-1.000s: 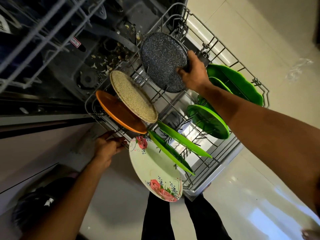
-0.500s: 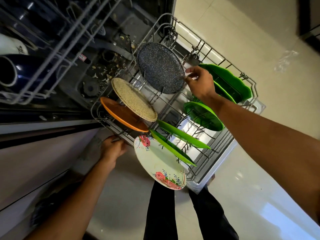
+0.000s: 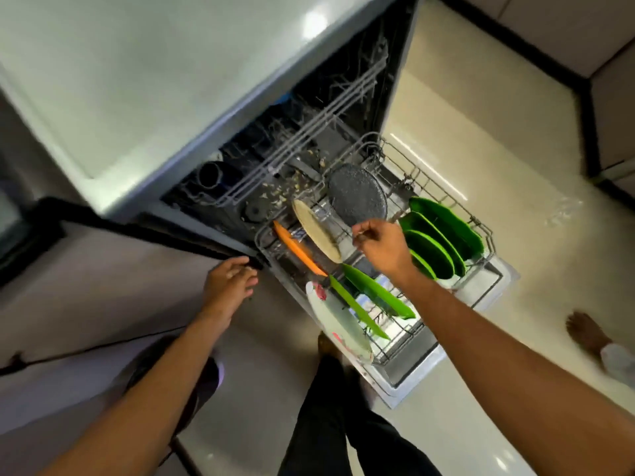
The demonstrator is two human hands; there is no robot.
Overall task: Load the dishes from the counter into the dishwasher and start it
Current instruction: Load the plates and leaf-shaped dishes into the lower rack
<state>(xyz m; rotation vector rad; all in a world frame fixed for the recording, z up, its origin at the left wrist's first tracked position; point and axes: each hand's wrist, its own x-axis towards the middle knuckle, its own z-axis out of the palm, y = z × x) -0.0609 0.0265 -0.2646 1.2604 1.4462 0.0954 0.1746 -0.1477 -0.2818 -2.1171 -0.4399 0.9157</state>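
Hands empty: right hand loosely curled above lower rack, left hand open on counter edge.

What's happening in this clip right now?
A person is loading a dishwasher. The lower rack is pulled out over the open door and holds upright plates: a dark speckled plate, a beige one, an orange one, several green plates and a floral plate. The right hand hovers over the rack, empty, just below the speckled plate. The left hand rests on the cabinet edge beside the dishwasher.
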